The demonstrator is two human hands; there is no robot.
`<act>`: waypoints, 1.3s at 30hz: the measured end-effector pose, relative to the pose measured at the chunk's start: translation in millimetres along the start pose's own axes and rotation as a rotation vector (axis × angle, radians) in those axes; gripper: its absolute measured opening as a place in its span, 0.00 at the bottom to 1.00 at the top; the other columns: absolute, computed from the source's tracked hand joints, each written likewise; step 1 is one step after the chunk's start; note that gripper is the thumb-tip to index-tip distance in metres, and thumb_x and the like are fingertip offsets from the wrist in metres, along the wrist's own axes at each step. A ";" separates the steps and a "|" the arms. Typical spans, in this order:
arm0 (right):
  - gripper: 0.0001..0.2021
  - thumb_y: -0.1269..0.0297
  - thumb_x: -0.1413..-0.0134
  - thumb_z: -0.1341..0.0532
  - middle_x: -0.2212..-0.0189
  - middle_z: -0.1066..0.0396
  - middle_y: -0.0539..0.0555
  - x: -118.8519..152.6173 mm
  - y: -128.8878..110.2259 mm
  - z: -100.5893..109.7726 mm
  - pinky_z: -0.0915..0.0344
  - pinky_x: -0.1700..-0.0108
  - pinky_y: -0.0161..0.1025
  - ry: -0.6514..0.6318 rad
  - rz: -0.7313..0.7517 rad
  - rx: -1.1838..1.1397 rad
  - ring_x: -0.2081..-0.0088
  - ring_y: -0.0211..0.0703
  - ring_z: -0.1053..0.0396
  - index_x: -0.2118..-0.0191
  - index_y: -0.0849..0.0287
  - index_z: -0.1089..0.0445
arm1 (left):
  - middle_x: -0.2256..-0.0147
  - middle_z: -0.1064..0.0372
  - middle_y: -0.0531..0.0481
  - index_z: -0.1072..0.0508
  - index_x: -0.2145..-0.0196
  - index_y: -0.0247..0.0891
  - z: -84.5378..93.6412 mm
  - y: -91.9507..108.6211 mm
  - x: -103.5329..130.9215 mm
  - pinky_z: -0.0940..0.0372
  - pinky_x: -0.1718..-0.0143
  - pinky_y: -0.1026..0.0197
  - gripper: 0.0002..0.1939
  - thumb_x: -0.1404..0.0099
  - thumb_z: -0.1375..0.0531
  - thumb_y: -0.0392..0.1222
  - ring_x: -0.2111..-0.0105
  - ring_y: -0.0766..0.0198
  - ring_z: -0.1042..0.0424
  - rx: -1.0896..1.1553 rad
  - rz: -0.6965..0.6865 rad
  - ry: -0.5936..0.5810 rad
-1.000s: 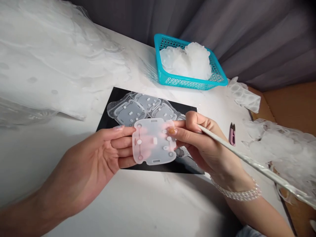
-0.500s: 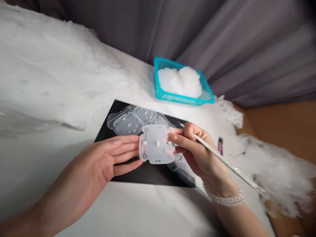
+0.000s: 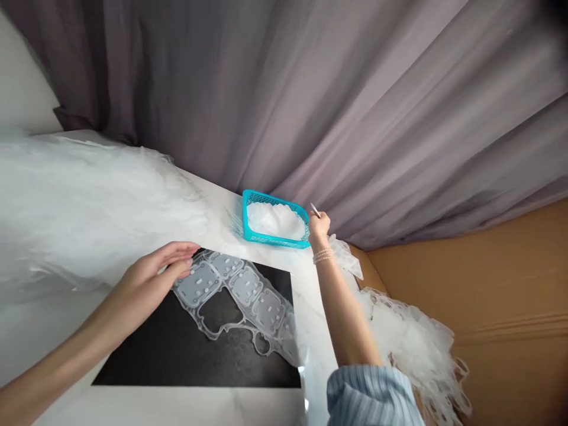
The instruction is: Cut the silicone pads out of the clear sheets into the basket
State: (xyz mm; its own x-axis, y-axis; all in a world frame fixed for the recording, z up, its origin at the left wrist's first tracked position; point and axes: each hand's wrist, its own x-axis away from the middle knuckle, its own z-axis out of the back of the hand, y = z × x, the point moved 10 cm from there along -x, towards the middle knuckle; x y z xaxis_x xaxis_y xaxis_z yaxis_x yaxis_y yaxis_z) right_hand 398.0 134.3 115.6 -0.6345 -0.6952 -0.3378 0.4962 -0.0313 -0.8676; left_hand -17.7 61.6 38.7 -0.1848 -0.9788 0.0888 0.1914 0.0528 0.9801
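A translucent plastic sheet [image 3: 246,284] with several moulded panels and one large opening lies on a black mat [image 3: 177,349]. My left hand [image 3: 171,264] is at the sheet's upper left corner, fingers extended, with its fingertips at the sheet's edge. At the right end of the blue basket [image 3: 275,239], my right hand [image 3: 319,226] is closed around a thin white tool [image 3: 315,210], whose tip points up. White pieces [image 3: 276,220] fill much of the basket. The loose square panel is not visible now.
A big heap of translucent white material [image 3: 97,201] covers the table's left side. More white scraps [image 3: 410,337] are piled at the right, near a brown cardboard surface [image 3: 488,296]. A grey curtain [image 3: 222,100] hangs behind the table.
The square panel has left both hands and gone from sight. My right hand has moved forward to the basket, still with the tool. My left hand has moved to the sheet. The view has tilted up.
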 end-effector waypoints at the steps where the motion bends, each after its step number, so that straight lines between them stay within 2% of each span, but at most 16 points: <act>1: 0.13 0.57 0.33 0.39 0.63 0.29 0.52 3.9 5.0 4.6 0.29 0.64 0.37 -0.012 0.004 0.053 0.67 0.37 0.29 0.56 0.63 0.30 | 0.45 0.27 0.43 0.27 0.49 0.41 -1.4 4.3 -5.9 0.31 0.46 0.56 0.22 0.33 0.47 0.55 0.45 0.51 0.27 -0.181 -0.059 -0.003; 3: 0.12 0.57 0.34 0.39 0.65 0.30 0.51 21.3 19.0 19.7 0.31 0.64 0.37 -0.049 0.006 0.150 0.67 0.37 0.31 0.59 0.63 0.31 | 0.48 0.25 0.41 0.28 0.47 0.39 -10.1 7.5 -19.0 0.32 0.46 0.54 0.24 0.31 0.52 0.52 0.46 0.50 0.27 -0.552 -0.164 -0.009; 4: 0.12 0.57 0.35 0.39 0.68 0.31 0.50 35.3 26.9 28.1 0.33 0.65 0.37 -0.082 0.011 0.197 0.69 0.37 0.32 0.62 0.63 0.32 | 0.49 0.25 0.39 0.28 0.46 0.36 -14.8 5.0 -26.3 0.33 0.45 0.52 0.24 0.30 0.53 0.48 0.46 0.49 0.27 -0.665 -0.184 -0.009; 6: 0.13 0.57 0.40 0.37 0.74 0.34 0.48 73.2 43.5 43.1 0.38 0.67 0.36 -0.187 0.024 0.282 0.72 0.38 0.35 0.70 0.60 0.36 | 0.49 0.26 0.34 0.28 0.46 0.31 -23.0 -4.2 -41.6 0.36 0.43 0.48 0.23 0.32 0.52 0.41 0.45 0.44 0.29 -0.790 -0.175 -0.011; 8: 0.15 0.56 0.47 0.34 0.77 0.34 0.47 120.4 58.8 54.1 0.42 0.67 0.37 -0.325 0.033 0.354 0.73 0.41 0.36 0.74 0.57 0.40 | 0.50 0.27 0.31 0.27 0.49 0.29 -31.7 -12.4 -54.6 0.37 0.43 0.44 0.20 0.33 0.49 0.39 0.44 0.42 0.31 -0.893 -0.159 -0.032; 10: 0.15 0.56 0.52 0.33 0.75 0.31 0.48 166.4 69.7 64.8 0.43 0.66 0.39 -0.423 0.036 0.419 0.72 0.43 0.36 0.73 0.56 0.40 | 0.50 0.28 0.32 0.27 0.51 0.30 -38.3 -17.5 -64.2 0.37 0.44 0.42 0.17 0.33 0.46 0.41 0.44 0.42 0.32 -0.984 -0.142 -0.050; 12: 0.14 0.56 0.53 0.34 0.73 0.31 0.50 201.9 75.0 74.0 0.44 0.64 0.40 -0.461 0.040 0.474 0.69 0.47 0.36 0.71 0.55 0.40 | 0.50 0.29 0.36 0.27 0.51 0.32 -41.8 -20.4 -70.7 0.38 0.45 0.40 0.17 0.32 0.43 0.45 0.44 0.45 0.33 -1.052 -0.121 -0.059; 16: 0.11 0.56 0.47 0.41 0.72 0.33 0.52 238.1 74.1 78.5 0.44 0.63 0.41 -0.461 0.072 0.530 0.65 0.49 0.37 0.71 0.54 0.45 | 0.49 0.30 0.42 0.28 0.52 0.35 -43.7 -25.6 -76.6 0.37 0.45 0.41 0.17 0.32 0.40 0.50 0.45 0.50 0.33 -1.106 -0.093 -0.075; 19: 0.09 0.58 0.44 0.46 0.73 0.36 0.51 244.0 70.7 76.0 0.44 0.64 0.40 -0.464 0.107 0.534 0.67 0.47 0.38 0.70 0.54 0.47 | 0.49 0.30 0.43 0.27 0.54 0.35 -44.5 -30.1 -77.7 0.34 0.47 0.43 0.16 0.32 0.40 0.49 0.47 0.52 0.31 -1.090 -0.090 -0.091; 21: 0.08 0.59 0.44 0.47 0.75 0.37 0.50 237.4 70.4 78.6 0.44 0.65 0.39 -0.461 0.119 0.534 0.70 0.45 0.39 0.70 0.53 0.48 | 0.51 0.29 0.43 0.27 0.54 0.35 -48.7 -31.7 -77.2 0.32 0.49 0.46 0.15 0.31 0.40 0.49 0.50 0.55 0.29 -1.057 -0.104 -0.110; 27: 0.10 0.57 0.48 0.43 0.69 0.29 0.56 180.5 73.9 104.4 0.41 0.63 0.42 -0.402 0.117 0.553 0.70 0.47 0.34 0.69 0.54 0.45 | 0.58 0.26 0.47 0.27 0.53 0.35 -75.3 -25.2 -67.5 0.28 0.58 0.53 0.15 0.30 0.41 0.49 0.61 0.61 0.26 -0.941 -0.199 -0.162; 29: 0.12 0.55 0.45 0.42 0.65 0.28 0.59 169.0 68.4 109.4 0.40 0.62 0.43 -0.368 0.117 0.552 0.68 0.48 0.33 0.68 0.54 0.45 | 0.57 0.26 0.45 0.28 0.52 0.34 -74.8 -18.6 -59.9 0.29 0.56 0.51 0.14 0.29 0.43 0.46 0.59 0.59 0.26 -0.938 -0.243 -0.128; 31: 0.13 0.51 0.38 0.46 0.62 0.27 0.60 169.5 58.1 107.2 0.39 0.62 0.44 -0.347 0.116 0.544 0.68 0.48 0.33 0.66 0.55 0.43 | 0.53 0.27 0.39 0.30 0.48 0.32 -69.7 -10.9 -47.7 0.32 0.51 0.48 0.15 0.29 0.45 0.41 0.52 0.52 0.27 -0.947 -0.311 -0.100; 33: 0.16 0.48 0.32 0.54 0.65 0.28 0.57 179.9 45.4 95.0 0.37 0.62 0.43 -0.365 0.105 0.502 0.68 0.46 0.32 0.61 0.55 0.40 | 0.47 0.30 0.34 0.31 0.45 0.32 -66.7 -4.8 -30.6 0.36 0.44 0.46 0.18 0.30 0.48 0.37 0.44 0.48 0.31 -0.948 -0.409 -0.126; 35: 0.21 0.46 0.29 0.59 0.68 0.30 0.53 194.0 30.6 73.4 0.34 0.63 0.42 -0.424 0.088 0.405 0.68 0.45 0.31 0.55 0.54 0.37 | 0.41 0.34 0.36 0.32 0.43 0.35 -68.4 -3.1 -10.7 0.41 0.39 0.45 0.20 0.30 0.49 0.38 0.38 0.48 0.37 -0.936 -0.506 -0.200; 39: 0.25 0.44 0.30 0.56 0.65 0.32 0.54 212.9 -5.8 22.8 0.31 0.62 0.41 -0.533 0.110 0.194 0.65 0.44 0.30 0.49 0.53 0.31 | 0.34 0.41 0.34 0.32 0.41 0.32 -76.0 -11.5 21.7 0.47 0.34 0.43 0.23 0.31 0.50 0.41 0.32 0.45 0.48 -0.899 -0.567 -0.298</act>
State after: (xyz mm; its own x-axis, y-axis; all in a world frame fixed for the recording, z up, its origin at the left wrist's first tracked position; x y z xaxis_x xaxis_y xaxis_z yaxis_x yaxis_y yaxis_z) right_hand 273.5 -29.9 57.1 -0.2113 -0.9661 -0.1481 0.6741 -0.0343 -0.7379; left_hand 49.4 24.7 15.8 -0.6694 -0.7221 -0.1748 0.6141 -0.6702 0.4168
